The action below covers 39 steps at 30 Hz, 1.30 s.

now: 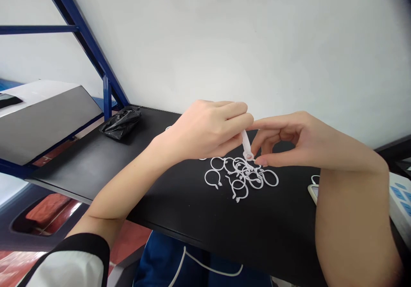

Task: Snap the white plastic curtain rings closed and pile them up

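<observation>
My left hand point(213, 128) is closed around a narrow white plastic piece point(245, 142). A round eyelet shows at its lower end, and its upper part is hidden by my fingers. Beside it, my right hand point(290, 139) has its fingers curled, with the thumb and a fingertip close together on a thin white ring near the eyelet; its hold is partly hidden. My right index finger reaches across to the left fingertips. Beneath both hands lies a loose pile of white plastic snap rings point(239, 188), several with their clasps open.
A crumpled black plastic bag point(121, 123) lies at the back left of the black table point(192, 210). A phone point(314, 191) is partly behind my right forearm. A white device with blue keys point(401, 201) stands far right. Blue metal framing point(93, 47) rises at left before the white wall.
</observation>
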{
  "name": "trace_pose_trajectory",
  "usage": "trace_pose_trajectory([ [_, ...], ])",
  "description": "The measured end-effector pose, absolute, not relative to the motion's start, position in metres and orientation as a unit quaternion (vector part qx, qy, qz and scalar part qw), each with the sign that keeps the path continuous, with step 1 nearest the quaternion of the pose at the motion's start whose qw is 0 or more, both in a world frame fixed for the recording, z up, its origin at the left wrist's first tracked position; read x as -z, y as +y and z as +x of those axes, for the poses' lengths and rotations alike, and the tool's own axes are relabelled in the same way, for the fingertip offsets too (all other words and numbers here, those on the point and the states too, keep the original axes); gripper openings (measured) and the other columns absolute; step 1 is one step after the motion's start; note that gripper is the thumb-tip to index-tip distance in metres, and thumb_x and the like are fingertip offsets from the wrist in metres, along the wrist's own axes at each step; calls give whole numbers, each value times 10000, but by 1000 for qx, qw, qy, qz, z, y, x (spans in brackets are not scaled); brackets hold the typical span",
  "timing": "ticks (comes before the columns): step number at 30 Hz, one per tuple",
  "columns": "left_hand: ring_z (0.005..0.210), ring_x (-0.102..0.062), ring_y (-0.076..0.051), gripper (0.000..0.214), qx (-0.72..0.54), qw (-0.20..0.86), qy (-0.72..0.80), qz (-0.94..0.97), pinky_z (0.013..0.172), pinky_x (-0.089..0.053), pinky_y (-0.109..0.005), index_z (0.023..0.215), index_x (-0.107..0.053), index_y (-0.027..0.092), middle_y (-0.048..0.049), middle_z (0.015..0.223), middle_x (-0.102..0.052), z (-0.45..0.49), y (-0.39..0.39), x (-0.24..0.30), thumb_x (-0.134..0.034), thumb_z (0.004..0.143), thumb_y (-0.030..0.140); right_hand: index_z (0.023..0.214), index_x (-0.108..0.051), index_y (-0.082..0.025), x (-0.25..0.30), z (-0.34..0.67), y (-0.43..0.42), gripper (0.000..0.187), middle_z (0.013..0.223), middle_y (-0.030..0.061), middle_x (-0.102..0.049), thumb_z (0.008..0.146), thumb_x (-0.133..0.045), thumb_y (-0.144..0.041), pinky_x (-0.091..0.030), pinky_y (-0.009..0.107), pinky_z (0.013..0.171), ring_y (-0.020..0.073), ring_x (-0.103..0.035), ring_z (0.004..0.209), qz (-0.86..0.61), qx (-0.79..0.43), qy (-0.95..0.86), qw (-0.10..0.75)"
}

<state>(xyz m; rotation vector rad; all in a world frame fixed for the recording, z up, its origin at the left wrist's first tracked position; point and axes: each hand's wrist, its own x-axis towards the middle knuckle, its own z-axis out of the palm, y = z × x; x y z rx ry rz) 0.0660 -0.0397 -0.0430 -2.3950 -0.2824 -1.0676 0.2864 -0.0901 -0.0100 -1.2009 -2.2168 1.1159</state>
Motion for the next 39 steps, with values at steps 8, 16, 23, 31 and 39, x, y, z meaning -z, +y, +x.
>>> trace_pose_trajectory([
  [8,494,-345,-79,121,418,256,-100,-866,423,-206,-246,737,-511,175,41,621,-420,68,-39,44,-482,832,104,1312,-614,-308,8,284,-94,549,824,12,-744,780,-739,-359,-572,303,615,173,-703,693,-448,-360,-794,199],
  [16,489,-373,-80,133,436,269,-92,-854,425,-203,-244,731,-498,188,41,609,-437,69,-40,44,-480,840,115,1306,-616,-308,8,284,-96,592,770,-1,-740,741,-776,-384,-562,303,618,168,-694,664,-446,-353,-794,213],
  [23,508,-417,-89,161,433,281,-111,-849,439,-239,-247,725,-486,203,22,621,-455,69,-40,45,-436,874,169,1284,-630,-320,10,287,-98,549,775,-4,-740,754,-767,-365,-573,318,626,177,-692,674,-432,-338,-804,229],
  [31,487,-379,-79,165,447,251,-110,-852,452,-246,-251,704,-476,204,30,609,-444,71,-40,46,-469,869,201,1256,-647,-328,11,287,-99,498,752,-18,-727,771,-763,-330,-573,306,650,161,-675,671,-410,-311,-819,254],
  [39,606,-519,-126,145,433,146,-114,-882,502,-344,-274,879,-543,202,-16,723,-563,66,-42,44,-474,859,328,1223,-652,-324,12,286,-101,439,722,-26,-694,793,-743,-328,-545,308,644,154,-657,649,-406,-271,-827,280],
])
